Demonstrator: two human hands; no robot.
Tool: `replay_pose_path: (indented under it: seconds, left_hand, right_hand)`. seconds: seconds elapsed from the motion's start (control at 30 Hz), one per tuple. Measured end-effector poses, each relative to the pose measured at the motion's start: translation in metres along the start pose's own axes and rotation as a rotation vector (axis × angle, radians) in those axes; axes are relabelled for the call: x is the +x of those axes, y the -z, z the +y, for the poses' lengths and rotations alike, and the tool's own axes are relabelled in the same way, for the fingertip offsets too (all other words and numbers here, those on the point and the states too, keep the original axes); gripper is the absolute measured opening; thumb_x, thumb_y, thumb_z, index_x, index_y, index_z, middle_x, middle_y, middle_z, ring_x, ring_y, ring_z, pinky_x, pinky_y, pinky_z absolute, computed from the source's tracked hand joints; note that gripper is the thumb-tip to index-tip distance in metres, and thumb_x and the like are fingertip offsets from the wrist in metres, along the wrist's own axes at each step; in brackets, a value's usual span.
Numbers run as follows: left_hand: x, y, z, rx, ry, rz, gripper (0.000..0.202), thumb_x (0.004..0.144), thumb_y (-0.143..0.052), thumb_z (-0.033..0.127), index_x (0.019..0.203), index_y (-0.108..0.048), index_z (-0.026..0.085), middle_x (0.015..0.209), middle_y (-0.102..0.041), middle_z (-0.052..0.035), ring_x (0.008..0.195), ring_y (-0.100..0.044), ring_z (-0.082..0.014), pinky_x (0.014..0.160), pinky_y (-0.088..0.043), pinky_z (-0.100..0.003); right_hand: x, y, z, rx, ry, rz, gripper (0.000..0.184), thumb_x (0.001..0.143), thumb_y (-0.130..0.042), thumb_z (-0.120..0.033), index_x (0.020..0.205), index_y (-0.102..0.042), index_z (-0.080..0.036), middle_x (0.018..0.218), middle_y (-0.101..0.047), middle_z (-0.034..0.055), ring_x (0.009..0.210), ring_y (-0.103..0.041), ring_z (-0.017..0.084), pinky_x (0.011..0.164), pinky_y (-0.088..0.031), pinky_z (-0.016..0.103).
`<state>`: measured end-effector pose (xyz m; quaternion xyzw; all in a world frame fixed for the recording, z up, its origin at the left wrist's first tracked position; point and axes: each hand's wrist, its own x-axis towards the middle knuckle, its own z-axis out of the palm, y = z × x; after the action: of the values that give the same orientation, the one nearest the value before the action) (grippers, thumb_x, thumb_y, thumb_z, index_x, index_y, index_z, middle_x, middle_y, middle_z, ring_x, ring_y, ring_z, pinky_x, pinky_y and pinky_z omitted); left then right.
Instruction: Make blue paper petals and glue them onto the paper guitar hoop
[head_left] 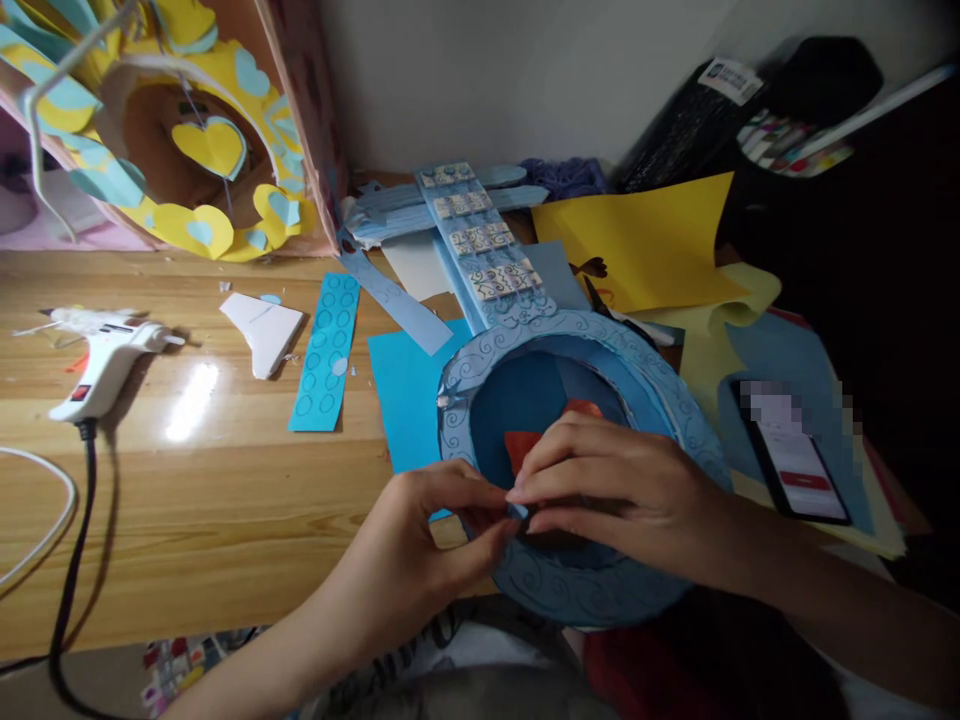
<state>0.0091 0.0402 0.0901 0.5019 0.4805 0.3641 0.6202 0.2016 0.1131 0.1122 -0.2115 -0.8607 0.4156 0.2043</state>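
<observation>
My left hand (pixel 431 535) and my right hand (pixel 611 480) meet over the near rim of a blue paper ring (pixel 660 395) drawn with swirls. Together their fingertips pinch a tiny light-blue piece (pixel 517 510). Under my right hand, inside the ring, an orange-red paper shape (pixel 521 445) shows. A long blue paper strip with patterned tiles (pixel 476 240) runs from the ring's far edge toward the wall.
A white glue gun (pixel 101 360) with a black cord lies at left on the wooden desk (pixel 187 500). A blue strip of circles (pixel 326 350), a white scrap (pixel 264 330), yellow paper (pixel 645 245) and a phone (pixel 795 455) lie around. A yellow-heart decoration (pixel 210 150) stands back left.
</observation>
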Motion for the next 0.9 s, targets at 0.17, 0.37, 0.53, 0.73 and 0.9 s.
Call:
replay_pose_path:
  seconds: [0.17,0.37,0.53,0.73,0.9]
  left_hand:
    - [-0.001,0.002,0.001,0.069,-0.004,-0.052,0.016,0.083,-0.058,0.015,0.091,-0.072,0.020,0.075,-0.060,-0.0007,0.072,-0.055,-0.0116,0.068,-0.044,-0.022]
    - [0.003,0.006,0.003,0.063,0.015,-0.032,0.015,0.084,-0.060,0.024,0.092,-0.072,0.019,0.077,-0.064,-0.0016,0.073,-0.057,-0.0123,0.067,-0.043,-0.022]
    - [0.004,0.008,0.004,0.067,0.068,0.007,0.014,0.084,-0.060,0.025,0.084,-0.071,0.017,0.076,-0.067,-0.0020,0.073,-0.059,-0.0126,0.066,-0.044,-0.021]
    - [0.001,0.007,0.002,-0.065,0.073,0.112,0.011,0.080,-0.066,0.027,0.077,-0.069,0.017,0.075,-0.069,-0.0014,0.073,-0.061,-0.0125,0.067,-0.046,-0.020]
    - [0.001,0.002,-0.005,-0.222,0.014,0.119,0.008,0.077,-0.069,0.025,0.074,-0.069,0.017,0.073,-0.066,-0.0006,0.072,-0.059,-0.0118,0.067,-0.045,-0.020]
  right_hand:
    - [0.000,-0.001,-0.001,-0.118,0.103,-0.002,0.013,0.086,-0.057,-0.013,0.097,-0.065,-0.014,0.088,-0.065,0.0058,0.084,-0.059,0.014,0.073,-0.053,0.027]
    - [0.000,-0.001,-0.004,-0.236,0.196,0.028,0.011,0.087,-0.056,-0.011,0.094,-0.064,-0.013,0.085,-0.067,0.0047,0.081,-0.061,0.013,0.082,-0.054,0.027]
    - [-0.001,0.003,-0.005,-0.359,0.265,-0.025,0.015,0.090,-0.051,-0.012,0.097,-0.064,-0.013,0.089,-0.069,0.0043,0.087,-0.062,0.013,0.082,-0.054,0.026]
    - [-0.006,-0.004,-0.004,-0.483,0.291,0.036,0.013,0.087,-0.055,-0.012,0.097,-0.062,-0.014,0.088,-0.070,0.0017,0.088,-0.062,0.012,0.084,-0.055,0.025]
    - [-0.004,-0.009,-0.008,-0.430,0.300,0.066,0.011,0.085,-0.058,-0.012,0.095,-0.063,-0.012,0.085,-0.069,0.0017,0.084,-0.062,0.013,0.081,-0.056,0.025]
